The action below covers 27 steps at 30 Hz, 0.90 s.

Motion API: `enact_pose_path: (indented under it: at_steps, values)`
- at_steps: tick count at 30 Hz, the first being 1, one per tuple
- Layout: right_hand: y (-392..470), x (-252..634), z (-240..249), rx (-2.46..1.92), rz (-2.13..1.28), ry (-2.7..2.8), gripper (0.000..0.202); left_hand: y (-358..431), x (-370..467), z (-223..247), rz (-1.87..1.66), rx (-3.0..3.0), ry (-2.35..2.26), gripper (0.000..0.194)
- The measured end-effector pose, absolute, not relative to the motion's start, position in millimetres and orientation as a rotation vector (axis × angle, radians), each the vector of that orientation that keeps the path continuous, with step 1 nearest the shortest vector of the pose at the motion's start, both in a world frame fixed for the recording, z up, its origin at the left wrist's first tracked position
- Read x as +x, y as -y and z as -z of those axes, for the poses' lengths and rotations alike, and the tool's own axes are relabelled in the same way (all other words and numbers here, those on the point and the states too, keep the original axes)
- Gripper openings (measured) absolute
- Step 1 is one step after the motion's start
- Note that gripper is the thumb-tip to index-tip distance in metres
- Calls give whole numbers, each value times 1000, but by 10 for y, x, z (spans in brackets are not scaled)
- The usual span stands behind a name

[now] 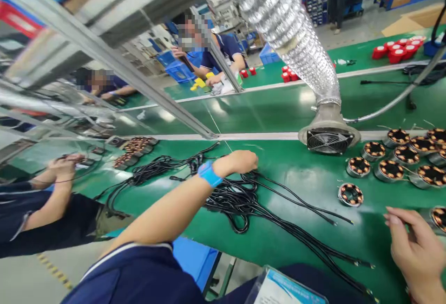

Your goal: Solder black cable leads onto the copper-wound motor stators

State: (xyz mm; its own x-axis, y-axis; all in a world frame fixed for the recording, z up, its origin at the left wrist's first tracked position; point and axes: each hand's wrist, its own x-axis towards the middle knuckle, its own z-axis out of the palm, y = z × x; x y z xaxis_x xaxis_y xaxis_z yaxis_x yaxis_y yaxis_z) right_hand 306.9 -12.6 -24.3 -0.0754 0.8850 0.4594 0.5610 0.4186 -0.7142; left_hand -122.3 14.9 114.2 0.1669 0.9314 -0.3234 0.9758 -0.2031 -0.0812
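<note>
My left hand [243, 161], with a blue band on its wrist, is closed at the top of a pile of black cables [235, 197] on the green table. Its fingertips are hidden, but cable runs out from under them. Bare wire ends of the cables lie toward the front right. At the right edge my right hand [414, 243] hovers with thumb and forefinger close together; whatever lies between them is too small to make out. A ring-shaped motor stator [350, 195] with copper coils sits just beyond it.
More stators [391, 170] stand at the right. A fan [329, 140] on a silver duct [296, 30] hangs over the table's middle. Another bundle of black cables [149, 170] lies left. Co-workers sit at left and across, near red parts [397, 52].
</note>
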Motion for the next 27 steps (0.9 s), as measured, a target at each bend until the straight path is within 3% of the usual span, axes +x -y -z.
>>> enact_pose_path:
  at_steps: [4,10,15,23,27]
  values:
    - [216,2741,-212,-1131,-689,1934,14,195,-559,-1237,494,2411,-1584,28]
    - [330,2363,-622,-946,-1224,2315,40,369,145,-1175,295,2507,-1008,27]
    - [199,2476,-695,-935,-950,2457,21,264,424,-1079,143,2567,-987,33]
    - [327,2952,-849,-1586,-492,2509,36,212,552,-1086,415,2722,-1252,38]
    - [432,2895,-876,-1553,-533,2502,31,250,882,-1027,266,2693,-1118,33]
